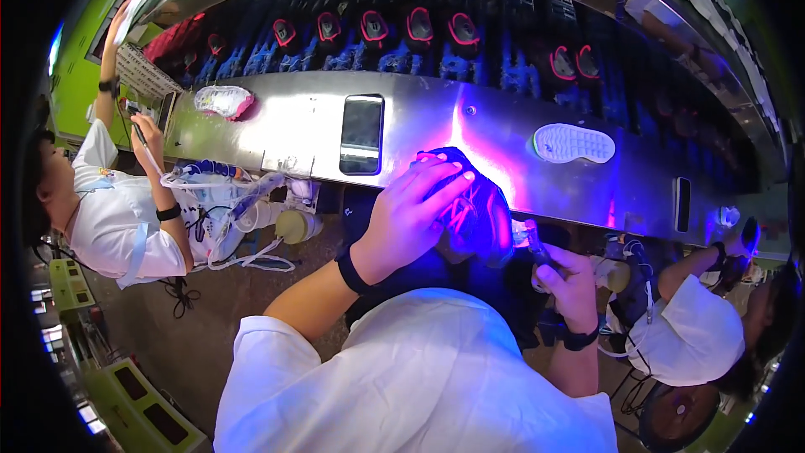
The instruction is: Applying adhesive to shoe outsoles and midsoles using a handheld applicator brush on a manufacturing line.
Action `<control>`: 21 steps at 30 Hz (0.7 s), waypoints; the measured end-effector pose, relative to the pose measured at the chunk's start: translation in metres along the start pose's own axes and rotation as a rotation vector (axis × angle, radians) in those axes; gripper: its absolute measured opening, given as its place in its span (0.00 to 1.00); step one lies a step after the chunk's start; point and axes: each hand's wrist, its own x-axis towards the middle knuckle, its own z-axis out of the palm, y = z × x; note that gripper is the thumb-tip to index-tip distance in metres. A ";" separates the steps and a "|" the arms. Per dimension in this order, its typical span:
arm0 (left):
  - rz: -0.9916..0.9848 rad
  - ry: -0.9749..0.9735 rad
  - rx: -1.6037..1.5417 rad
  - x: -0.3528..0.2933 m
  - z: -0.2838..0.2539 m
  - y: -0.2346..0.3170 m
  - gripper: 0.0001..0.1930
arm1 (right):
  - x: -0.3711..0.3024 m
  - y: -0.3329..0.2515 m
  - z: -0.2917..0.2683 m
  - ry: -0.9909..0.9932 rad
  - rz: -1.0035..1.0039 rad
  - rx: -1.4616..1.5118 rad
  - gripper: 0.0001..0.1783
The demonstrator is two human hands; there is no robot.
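My left hand (pixel 412 211) is closed over the upper of a dark shoe (pixel 485 216), fingers spread across its top. The shoe is held at the front edge of the metal bench, in purple-blue light, and its near part is in shadow. In my right hand (pixel 570 283) is a small slim tool (pixel 537 243) with a dark handle and a pale, bright tip. That tip is close beside the right side of the shoe; whether it touches cannot be made out.
On the metal bench (pixel 293 117) lie a phone (pixel 362 134), a white-and-pink shoe (pixel 225 102), a pale shoe sole (pixel 574 143) and another phone (pixel 682 205). Behind runs a dark rack with several pink-rimmed soles (pixel 374 25). Co-workers sit at left (pixel 126 218) and right (pixel 688 327).
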 end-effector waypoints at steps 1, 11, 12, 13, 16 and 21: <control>-0.056 -0.009 -0.003 -0.001 0.001 0.002 0.34 | -0.002 0.005 0.000 -0.002 0.006 0.005 0.25; -0.265 -0.099 0.091 0.005 0.012 0.017 0.30 | -0.006 0.010 -0.004 0.197 -0.155 -0.246 0.20; -0.277 -0.135 0.085 0.009 0.009 0.018 0.29 | -0.002 0.004 -0.007 0.219 -0.295 -0.412 0.19; -0.296 -0.171 0.080 0.010 0.006 0.020 0.28 | 0.000 -0.012 -0.008 0.218 -0.293 -0.498 0.19; -0.331 -0.218 0.002 0.011 0.005 0.017 0.26 | 0.004 -0.039 -0.019 0.136 -0.287 -0.649 0.19; -0.414 -0.346 -0.231 0.015 -0.009 0.016 0.26 | 0.010 -0.049 -0.024 0.095 -0.331 -0.675 0.20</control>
